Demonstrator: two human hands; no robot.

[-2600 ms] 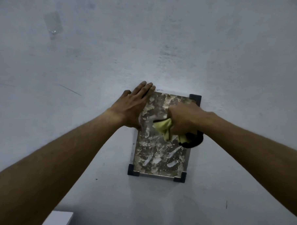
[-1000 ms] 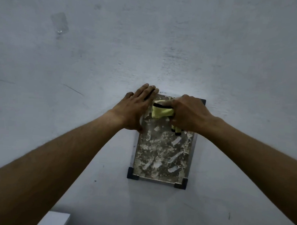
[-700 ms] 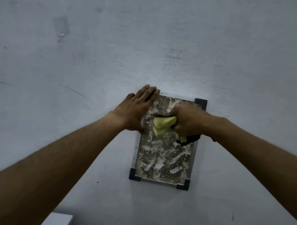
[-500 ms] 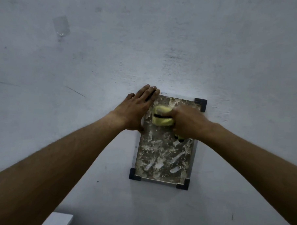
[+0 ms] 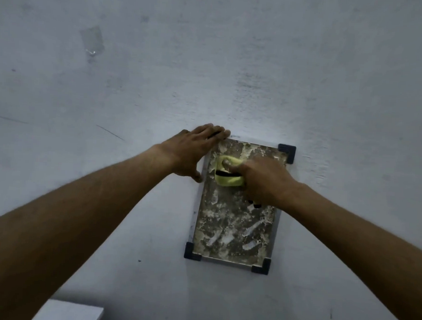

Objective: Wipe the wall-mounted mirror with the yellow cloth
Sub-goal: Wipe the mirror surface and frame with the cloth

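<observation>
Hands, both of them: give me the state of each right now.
Left hand: open, flat on the wall by the top left corner of the mirror.
Right hand: grips the yellow cloth against the mirror.

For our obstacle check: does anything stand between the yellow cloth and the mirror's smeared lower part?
Nothing visible. The right hand holds the yellow cloth on the mirror; the left hand rests at its top-left corner.

The pale wall (image 5: pixel 330 68) carries the smeared mirror (image 5: pixel 233 228) and a clear tape patch (image 5: pixel 92 41).
</observation>
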